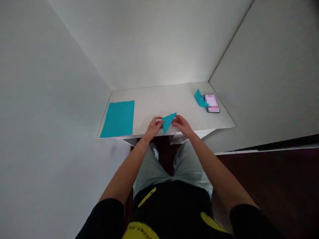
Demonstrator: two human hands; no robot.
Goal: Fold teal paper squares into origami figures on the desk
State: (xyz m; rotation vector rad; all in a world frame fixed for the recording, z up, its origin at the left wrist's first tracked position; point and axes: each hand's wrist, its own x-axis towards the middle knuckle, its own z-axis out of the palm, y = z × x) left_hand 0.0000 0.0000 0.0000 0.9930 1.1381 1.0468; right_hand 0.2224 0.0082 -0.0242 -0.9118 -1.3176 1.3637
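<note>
A teal sheet of paper folded into a triangle is held up above the front edge of the white table. My left hand pinches its left corner between thumb and fingers. On the other side, my right hand has its fingers curled at the triangle's right edge, partly behind the paper. Whether the right fingertips press on the paper is hard to make out.
Flat teal paper sheets lie at the table's left end. Toward the right stands a folded teal paper piece, against a pixelated phone-like object. Walls enclose the white table at the back and both sides.
</note>
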